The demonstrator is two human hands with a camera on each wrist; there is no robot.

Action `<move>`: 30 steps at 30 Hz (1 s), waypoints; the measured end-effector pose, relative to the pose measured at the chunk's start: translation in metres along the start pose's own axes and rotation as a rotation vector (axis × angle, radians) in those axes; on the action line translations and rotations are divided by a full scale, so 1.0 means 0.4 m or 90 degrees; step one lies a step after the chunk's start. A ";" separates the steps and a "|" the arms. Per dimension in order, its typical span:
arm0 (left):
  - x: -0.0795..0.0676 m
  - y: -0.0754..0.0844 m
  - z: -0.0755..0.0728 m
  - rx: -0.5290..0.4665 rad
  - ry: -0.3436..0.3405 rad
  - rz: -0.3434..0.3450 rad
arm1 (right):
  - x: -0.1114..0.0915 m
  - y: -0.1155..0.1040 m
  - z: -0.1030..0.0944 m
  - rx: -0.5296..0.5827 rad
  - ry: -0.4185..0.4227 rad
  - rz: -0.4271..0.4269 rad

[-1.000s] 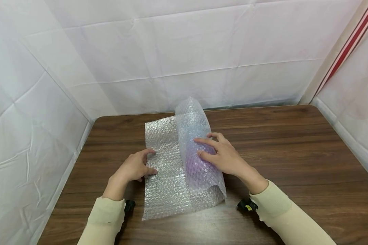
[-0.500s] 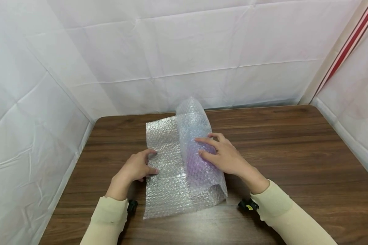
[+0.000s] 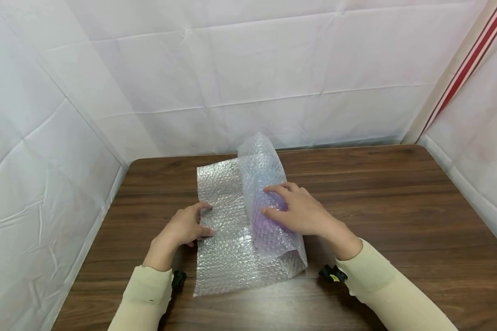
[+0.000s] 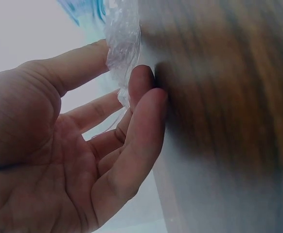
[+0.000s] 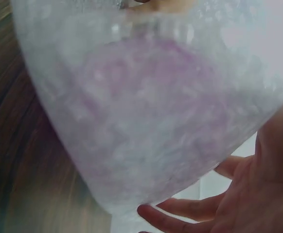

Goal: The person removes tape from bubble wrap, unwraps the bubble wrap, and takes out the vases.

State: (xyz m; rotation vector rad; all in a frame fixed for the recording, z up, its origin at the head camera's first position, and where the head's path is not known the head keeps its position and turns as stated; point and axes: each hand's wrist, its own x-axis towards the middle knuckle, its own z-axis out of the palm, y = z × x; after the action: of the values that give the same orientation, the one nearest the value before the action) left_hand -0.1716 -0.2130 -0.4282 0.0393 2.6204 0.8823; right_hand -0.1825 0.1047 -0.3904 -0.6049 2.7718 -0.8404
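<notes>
A sheet of bubble wrap (image 3: 221, 266) lies on the wooden table, its right part folded over a purple and blue thing (image 3: 269, 225) whose kind I cannot tell through the plastic. My left hand (image 3: 182, 225) holds the sheet's left edge. Its thumb and forefinger lie on top, and the other fingers bend beneath the edge in the left wrist view. Over the wrapped bundle rests my right hand (image 3: 302, 214), fingers spread and loosely bent. In the right wrist view, bubble wrap (image 5: 146, 121) with a purple tint hides part of that hand.
White cloth walls (image 3: 248, 59) stand behind and at both sides of the table (image 3: 381, 193). The folded wrap's top reaches the table's back edge. Small black devices (image 3: 333, 274) sit under both wrists. A red striped band (image 3: 468, 69) runs down the right corner.
My right thumb has slid a little to the left over the bundle, and the right hand's fingers have shifted slightly. The left hand and the sheet are nearly still.
</notes>
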 end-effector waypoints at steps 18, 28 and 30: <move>0.001 0.002 0.002 -0.007 0.005 -0.008 | -0.002 -0.065 0.021 -0.088 0.013 0.073; 0.000 0.001 0.001 -0.013 0.003 -0.008 | -0.004 -0.063 0.026 -0.078 0.021 0.074; 0.000 0.001 0.001 -0.012 0.004 -0.008 | -0.003 -0.062 0.027 -0.077 0.025 0.072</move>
State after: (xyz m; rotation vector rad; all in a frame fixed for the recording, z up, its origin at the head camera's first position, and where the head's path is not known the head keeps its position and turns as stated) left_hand -0.1717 -0.2124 -0.4283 0.0155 2.6148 0.9053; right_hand -0.1700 0.0810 -0.3852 -0.4491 2.8781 -0.6722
